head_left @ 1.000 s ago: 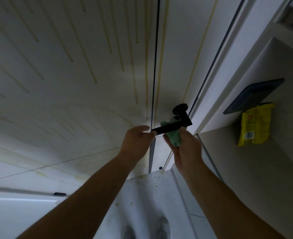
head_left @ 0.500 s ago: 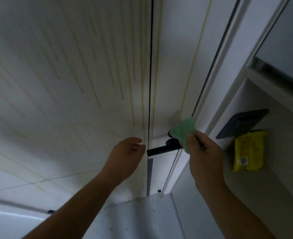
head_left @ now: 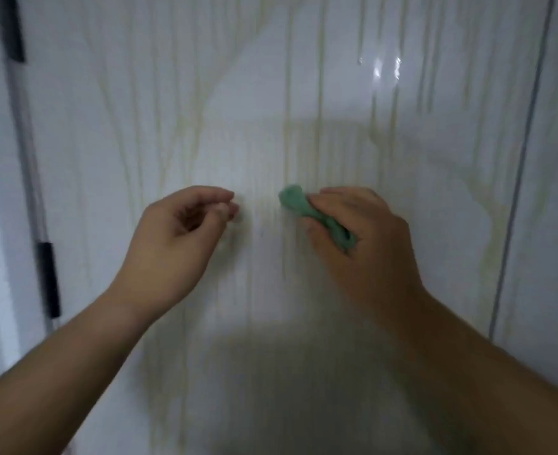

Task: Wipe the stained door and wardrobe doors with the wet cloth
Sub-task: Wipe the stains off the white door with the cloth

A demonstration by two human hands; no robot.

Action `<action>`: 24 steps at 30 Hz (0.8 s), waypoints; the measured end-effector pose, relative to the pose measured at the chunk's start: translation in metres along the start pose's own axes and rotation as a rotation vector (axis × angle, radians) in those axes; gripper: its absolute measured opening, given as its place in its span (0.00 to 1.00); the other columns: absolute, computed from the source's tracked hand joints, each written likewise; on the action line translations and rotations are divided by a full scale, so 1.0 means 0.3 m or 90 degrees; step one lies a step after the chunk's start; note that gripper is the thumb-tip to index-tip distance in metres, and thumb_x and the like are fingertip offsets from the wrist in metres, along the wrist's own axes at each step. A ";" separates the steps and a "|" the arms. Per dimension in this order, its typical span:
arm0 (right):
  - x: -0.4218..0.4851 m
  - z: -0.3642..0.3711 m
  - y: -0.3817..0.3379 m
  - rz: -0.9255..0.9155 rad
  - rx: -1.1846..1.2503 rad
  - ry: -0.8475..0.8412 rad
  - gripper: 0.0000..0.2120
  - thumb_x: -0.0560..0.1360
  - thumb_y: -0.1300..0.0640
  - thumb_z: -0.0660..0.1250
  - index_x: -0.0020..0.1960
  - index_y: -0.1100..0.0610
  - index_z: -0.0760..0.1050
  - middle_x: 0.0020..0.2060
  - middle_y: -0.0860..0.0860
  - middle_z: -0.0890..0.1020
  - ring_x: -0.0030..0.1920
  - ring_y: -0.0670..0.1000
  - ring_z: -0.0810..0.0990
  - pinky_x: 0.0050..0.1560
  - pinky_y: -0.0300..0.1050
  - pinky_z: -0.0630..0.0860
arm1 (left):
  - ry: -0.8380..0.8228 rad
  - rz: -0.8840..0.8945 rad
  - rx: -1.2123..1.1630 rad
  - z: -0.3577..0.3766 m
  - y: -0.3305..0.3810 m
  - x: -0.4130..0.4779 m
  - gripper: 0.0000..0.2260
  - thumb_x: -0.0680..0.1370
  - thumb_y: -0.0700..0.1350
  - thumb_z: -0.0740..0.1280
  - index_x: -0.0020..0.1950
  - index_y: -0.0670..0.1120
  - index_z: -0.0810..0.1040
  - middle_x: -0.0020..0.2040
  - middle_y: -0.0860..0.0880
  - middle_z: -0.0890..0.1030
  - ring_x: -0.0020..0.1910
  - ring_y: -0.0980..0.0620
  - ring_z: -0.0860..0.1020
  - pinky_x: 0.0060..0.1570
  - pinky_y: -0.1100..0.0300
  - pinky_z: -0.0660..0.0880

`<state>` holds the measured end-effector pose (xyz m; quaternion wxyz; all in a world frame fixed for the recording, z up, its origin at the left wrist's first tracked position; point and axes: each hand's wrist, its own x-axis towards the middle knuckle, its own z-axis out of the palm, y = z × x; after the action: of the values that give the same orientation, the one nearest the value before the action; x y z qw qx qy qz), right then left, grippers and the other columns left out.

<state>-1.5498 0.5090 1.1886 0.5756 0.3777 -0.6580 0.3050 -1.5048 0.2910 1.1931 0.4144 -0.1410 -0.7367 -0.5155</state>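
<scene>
A white door panel [head_left: 271, 93] fills the view, streaked top to bottom with yellowish drip stains. My right hand [head_left: 363, 244] grips a bunched green cloth [head_left: 295, 201] whose free end pokes out toward the left, close to the stained surface. My left hand [head_left: 172, 244] hovers beside it at the same height, fingers loosely curled with the fingertips near the thumb, holding nothing. A gap of bare stained panel separates the two hands. The picture is motion-blurred.
Along the left edge runs a door seam with two black hinges [head_left: 49, 277], one high and one at mid height. A thin dark vertical seam [head_left: 517, 178] marks the panel's right edge, with more white surface beyond it.
The view has swung up and left, away from the black handle and the shelf, onto the flat stained panel. My left hand came off the handle; my right hand still carries the cloth.
</scene>
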 end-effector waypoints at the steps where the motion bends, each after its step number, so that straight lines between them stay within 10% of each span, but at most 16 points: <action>1: 0.099 0.062 -0.014 -0.048 -0.005 0.014 0.09 0.76 0.59 0.71 0.53 0.62 0.84 0.45 0.54 0.86 0.51 0.54 0.81 0.58 0.40 0.72 | 0.030 0.033 0.020 -0.066 0.013 0.077 0.07 0.81 0.42 0.70 0.52 0.54 0.84 0.48 0.57 0.87 0.51 0.59 0.84 0.59 0.58 0.79; 10: 1.008 0.502 -0.204 -0.194 -0.068 0.046 0.14 0.77 0.52 0.67 0.59 0.56 0.84 0.48 0.55 0.86 0.54 0.59 0.78 0.50 0.38 0.62 | 0.164 0.278 0.277 -0.494 0.072 0.740 0.17 0.83 0.44 0.64 0.72 0.46 0.75 0.67 0.54 0.74 0.64 0.60 0.71 0.63 0.74 0.63; 14: 1.330 0.662 -0.248 -0.199 -0.145 0.037 0.16 0.79 0.49 0.65 0.62 0.54 0.83 0.53 0.55 0.86 0.57 0.60 0.78 0.57 0.46 0.71 | 0.158 0.310 0.373 -0.579 0.052 0.939 0.22 0.83 0.47 0.62 0.76 0.40 0.71 0.75 0.44 0.70 0.74 0.46 0.68 0.75 0.58 0.62; 21: 1.627 0.899 -0.365 -0.258 -0.284 -0.048 0.14 0.82 0.51 0.63 0.61 0.55 0.83 0.54 0.59 0.85 0.55 0.62 0.80 0.55 0.48 0.73 | 0.190 0.273 0.351 -0.634 -0.062 1.003 0.25 0.86 0.50 0.58 0.82 0.44 0.60 0.83 0.48 0.57 0.82 0.52 0.53 0.76 0.65 0.46; 24: 1.642 0.966 -0.373 -0.352 -0.449 -0.160 0.15 0.84 0.52 0.58 0.61 0.56 0.80 0.62 0.57 0.81 0.63 0.60 0.76 0.70 0.55 0.65 | 0.183 0.300 0.350 -0.645 -0.101 0.998 0.26 0.86 0.51 0.56 0.83 0.46 0.58 0.84 0.50 0.55 0.82 0.54 0.50 0.75 0.66 0.45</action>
<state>-1.6333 0.1355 1.6276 0.6445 0.3541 -0.6608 -0.1504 -1.6189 0.0427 1.4242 0.6428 -0.1168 -0.7290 -0.2041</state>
